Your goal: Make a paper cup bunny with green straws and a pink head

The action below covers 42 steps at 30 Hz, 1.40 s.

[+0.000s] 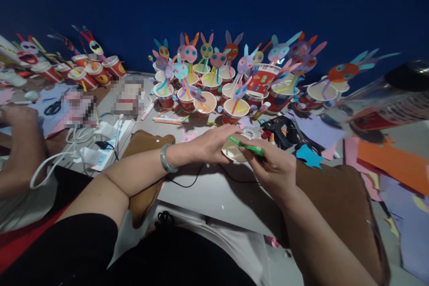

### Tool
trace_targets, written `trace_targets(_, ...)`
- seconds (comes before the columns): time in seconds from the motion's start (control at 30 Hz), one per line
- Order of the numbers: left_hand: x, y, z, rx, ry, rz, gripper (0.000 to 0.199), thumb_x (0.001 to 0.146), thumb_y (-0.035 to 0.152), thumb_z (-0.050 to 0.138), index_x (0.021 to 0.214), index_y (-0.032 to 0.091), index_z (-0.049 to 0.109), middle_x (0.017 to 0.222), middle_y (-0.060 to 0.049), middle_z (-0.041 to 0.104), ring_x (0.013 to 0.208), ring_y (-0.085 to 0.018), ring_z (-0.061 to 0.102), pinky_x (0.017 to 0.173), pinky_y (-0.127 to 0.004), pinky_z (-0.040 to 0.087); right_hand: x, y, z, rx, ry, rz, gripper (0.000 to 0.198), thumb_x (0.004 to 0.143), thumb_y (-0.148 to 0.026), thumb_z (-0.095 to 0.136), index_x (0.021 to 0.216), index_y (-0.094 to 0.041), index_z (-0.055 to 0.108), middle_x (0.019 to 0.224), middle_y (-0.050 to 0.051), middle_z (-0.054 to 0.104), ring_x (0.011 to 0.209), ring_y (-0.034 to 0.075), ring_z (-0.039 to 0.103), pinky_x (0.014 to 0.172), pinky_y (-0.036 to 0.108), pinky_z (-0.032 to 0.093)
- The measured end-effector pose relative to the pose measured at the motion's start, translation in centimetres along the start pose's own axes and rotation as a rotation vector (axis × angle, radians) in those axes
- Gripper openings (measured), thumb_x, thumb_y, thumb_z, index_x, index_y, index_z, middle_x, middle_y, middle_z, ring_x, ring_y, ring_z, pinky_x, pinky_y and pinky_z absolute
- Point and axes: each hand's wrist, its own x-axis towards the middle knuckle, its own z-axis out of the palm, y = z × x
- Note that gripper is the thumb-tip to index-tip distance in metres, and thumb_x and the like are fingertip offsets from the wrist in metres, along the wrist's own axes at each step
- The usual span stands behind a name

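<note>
My left hand (209,145) grips a paper cup (233,151) tipped on its side, just above the table's near edge. A jade-coloured bangle (165,158) sits on that wrist. My right hand (273,165) pinches a thin green strip (248,146) and holds it against the cup's rim. Both hands meet in the middle of the view. A black glue gun (279,130) lies on the table just beyond my right hand.
Several red paper cups with coloured paper rabbit heads (214,76) stand in rows against the blue wall, with more at the far left (97,69). Cut coloured paper (389,161) covers the right side. Another person's arm (20,143) rests at left near white cables (83,143) and scissors (52,107).
</note>
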Motion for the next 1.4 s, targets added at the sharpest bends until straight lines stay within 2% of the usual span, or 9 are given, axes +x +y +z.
trace_targets(0.23, 0.1, -0.3, 0.2, -0.025, -0.077, -0.073, 0.057, 0.069, 0.028, 0.077, 0.119, 0.018, 0.052, 0.119, -0.013, 0.065, 0.112, -0.029, 0.063, 0.093, -0.043, 0.051, -0.1, 0.9, 0.4, 0.004, -0.103, 0.035, 0.012, 0.092, -0.022, 0.065, 0.100, -0.023, 0.074, 0.083, 0.003, 0.079, 0.069, 0.016, 0.074, 0.062, 0.025, 0.056)
trace_targets(0.47, 0.3, -0.9, -0.7, -0.090, -0.159, -0.251, 0.086, 0.055, 0.035, 0.090, 0.128, 0.015, 0.049, 0.123, -0.015, 0.065, 0.111, -0.031, 0.065, 0.089, -0.041, 0.052, -0.1, 0.8, 0.5, 0.025, -0.128, 0.039, 0.012, 0.093, -0.026, 0.064, 0.097, -0.022, 0.074, 0.083, 0.004, 0.079, 0.069, 0.016, 0.075, 0.062, 0.025, 0.056)
trace_targets(0.6, 0.3, -1.6, -0.3, -0.066, -0.200, -0.325, 0.074, 0.052, 0.037, 0.091, 0.115, 0.015, 0.058, 0.113, -0.012, 0.070, 0.102, -0.030, 0.067, 0.082, -0.039, 0.052, -0.1, 0.9, 0.6, 0.022, -0.137, 0.073, 0.012, 0.093, -0.027, 0.064, 0.096, -0.022, 0.075, 0.082, 0.004, 0.079, 0.069, 0.017, 0.074, 0.062, 0.026, 0.056)
trace_targets(0.73, 0.5, -2.1, 0.4, -0.102, -0.186, -0.256, 0.058, 0.054, 0.028, 0.088, 0.105, 0.018, 0.063, 0.106, -0.006, 0.072, 0.097, -0.025, 0.067, 0.082, -0.036, 0.051, -0.1, 0.9, 0.6, 0.010, -0.125, 0.056, 0.012, 0.093, -0.026, 0.064, 0.096, -0.022, 0.075, 0.082, 0.004, 0.079, 0.070, 0.017, 0.075, 0.063, 0.025, 0.057)
trace_targets(0.83, 0.6, -2.0, 0.4, -0.125, -0.140, -0.233, 0.050, 0.057, 0.031, 0.085, 0.099, 0.018, 0.063, 0.101, -0.006, 0.072, 0.092, -0.024, 0.066, 0.080, -0.035, 0.050, 0.0, 0.6, 0.4, -0.008, -0.078, 0.029, 0.011, 0.093, -0.025, 0.065, 0.097, -0.023, 0.075, 0.083, 0.003, 0.079, 0.069, 0.016, 0.075, 0.062, 0.025, 0.057)
trace_targets(1.07, 0.7, -1.3, -0.1, -0.373, -0.062, -0.187, 0.067, 0.059, 0.038, 0.085, 0.115, 0.016, 0.056, 0.111, -0.009, 0.068, 0.102, -0.025, 0.065, 0.089, -0.037, 0.051, 0.1, -0.3, -0.8, -0.047, 0.043, 0.010, 0.013, 0.090, -0.022, 0.069, 0.101, -0.025, 0.075, 0.088, 0.004, 0.081, 0.073, 0.019, 0.077, 0.068, 0.028, 0.061)
trace_targets(1.23, 0.8, -1.1, 0.2, -0.375, -0.014, -0.146, 0.070, 0.059, 0.040, 0.085, 0.117, 0.016, 0.054, 0.119, -0.012, 0.065, 0.107, -0.026, 0.064, 0.094, -0.039, 0.052, -0.1, -0.4, -0.9, -0.083, 0.077, -0.026, 0.015, 0.088, -0.020, 0.071, 0.102, -0.025, 0.075, 0.089, 0.004, 0.081, 0.074, 0.020, 0.077, 0.069, 0.029, 0.062)
trace_targets(1.4, 0.8, -1.2, 0.4, -0.362, 0.034, -0.111, 0.064, 0.062, 0.038, 0.082, 0.114, 0.017, 0.053, 0.115, -0.012, 0.065, 0.105, -0.025, 0.064, 0.092, -0.038, 0.052, 0.1, -0.5, -0.9, -0.084, 0.081, -0.059, 0.015, 0.088, -0.018, 0.071, 0.101, -0.025, 0.074, 0.088, 0.003, 0.081, 0.073, 0.019, 0.077, 0.066, 0.028, 0.061)
